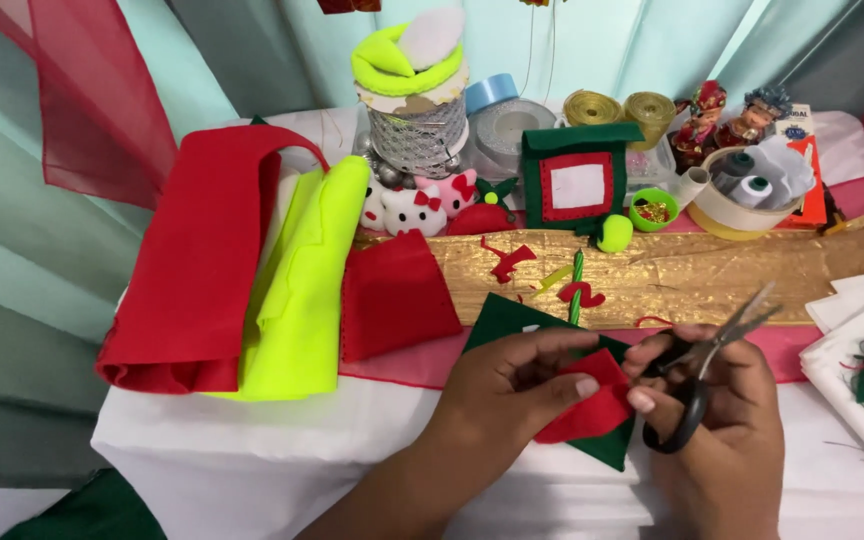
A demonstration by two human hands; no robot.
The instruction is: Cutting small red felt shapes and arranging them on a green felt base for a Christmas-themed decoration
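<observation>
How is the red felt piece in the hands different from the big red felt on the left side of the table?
The small red felt piece is pinched by the left hand beside the scissors in the right hand; the big red felt lies untouched. The small red felt piece sits on green felt; the big red felt is folded beside neon yellow felt. Both are red.

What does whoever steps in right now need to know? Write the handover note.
Left hand: pinching a red felt piece against the green felt triangle on the white table.
Right hand: holding scissors, blades open, pointing away from the felt.
Done: small red scraps lie on the gold strip.
Left: the red piece looks roughly shaped; whether cutting is finished cannot be told.
Spare red felt and yellow felt sit left.
</observation>
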